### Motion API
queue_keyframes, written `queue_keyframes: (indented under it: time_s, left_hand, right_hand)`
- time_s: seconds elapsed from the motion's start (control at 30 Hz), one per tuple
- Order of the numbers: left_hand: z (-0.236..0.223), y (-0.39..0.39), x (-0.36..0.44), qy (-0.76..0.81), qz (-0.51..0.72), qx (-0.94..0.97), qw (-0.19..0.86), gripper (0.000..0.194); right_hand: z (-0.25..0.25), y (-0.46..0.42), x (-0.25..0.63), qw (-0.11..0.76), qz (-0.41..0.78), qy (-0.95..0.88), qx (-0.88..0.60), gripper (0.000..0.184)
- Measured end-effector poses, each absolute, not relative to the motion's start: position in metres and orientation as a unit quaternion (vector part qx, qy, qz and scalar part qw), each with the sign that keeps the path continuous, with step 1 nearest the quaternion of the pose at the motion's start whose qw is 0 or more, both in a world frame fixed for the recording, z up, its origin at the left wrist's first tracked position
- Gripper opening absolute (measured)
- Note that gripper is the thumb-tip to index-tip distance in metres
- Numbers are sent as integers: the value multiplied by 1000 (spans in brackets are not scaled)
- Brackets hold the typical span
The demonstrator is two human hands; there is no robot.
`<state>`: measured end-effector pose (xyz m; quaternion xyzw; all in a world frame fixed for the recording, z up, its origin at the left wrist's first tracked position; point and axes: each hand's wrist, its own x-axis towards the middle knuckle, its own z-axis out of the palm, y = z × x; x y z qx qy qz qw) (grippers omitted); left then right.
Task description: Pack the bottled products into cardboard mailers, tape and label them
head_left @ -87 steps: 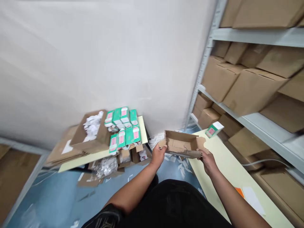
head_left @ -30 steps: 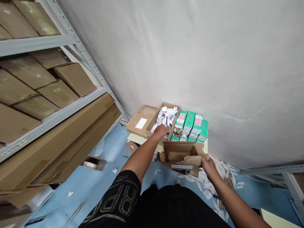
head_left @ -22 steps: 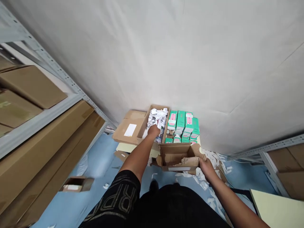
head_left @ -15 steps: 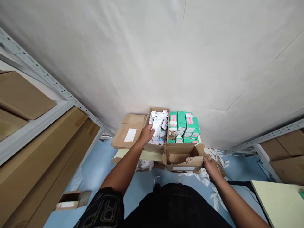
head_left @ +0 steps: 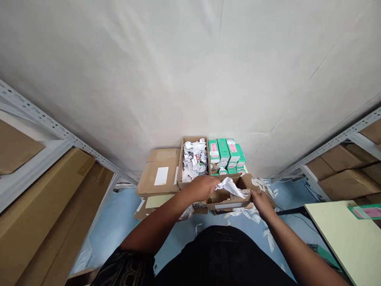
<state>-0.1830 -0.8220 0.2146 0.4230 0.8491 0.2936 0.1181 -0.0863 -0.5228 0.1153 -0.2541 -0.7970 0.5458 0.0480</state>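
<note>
My right hand (head_left: pixel 260 200) grips the right end of a small open cardboard box (head_left: pixel 222 197) held in front of me. My left hand (head_left: pixel 203 187) is closed on a crumpled white paper (head_left: pixel 231 186) and holds it over the box's opening. Just beyond stands an open carton full of crumpled white papers (head_left: pixel 194 158). To its right sit several green and pink small boxes (head_left: pixel 226 151) in a stack.
Flattened cardboard sheets (head_left: pixel 160 174) lie left of the paper carton. Metal shelving with large brown cartons runs along the left (head_left: pixel 44 198) and right (head_left: pixel 345 174). A pale yellow table (head_left: pixel 342 230) is at the lower right. Paper scraps litter the blue floor (head_left: pixel 250 216).
My left hand reached into the carton of papers, took one crumpled paper, and brought it back over the small box. My view swung from the right shelf toward the wall.
</note>
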Motion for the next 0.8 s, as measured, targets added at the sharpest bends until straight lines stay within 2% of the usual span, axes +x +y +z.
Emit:
queue_keyframes:
  time_s: [0.2, 0.37, 0.6, 0.7, 0.8]
  left_hand:
    - [180, -799, -190, 882, 251, 379, 124, 11]
    - [171, -782, -195, 894, 239, 357, 132, 12]
    - [165, -745, -180, 822, 226, 496, 164, 14]
    - [166, -730, -168, 806, 282, 514, 84, 23]
    - [160, -708, -156, 829, 382, 407, -28, 38]
  right_hand:
    - [115, -524, -70, 71, 554, -776, -292, 38]
    - [107, -514, -49, 78, 538, -768, -340, 34]
    - [104, -491, -18, 96, 536, -755, -366, 38]
    - [102, -470, -3, 131, 545, -741, -371, 38]
    - [101, -440, 16, 164, 552, -717, -394, 39]
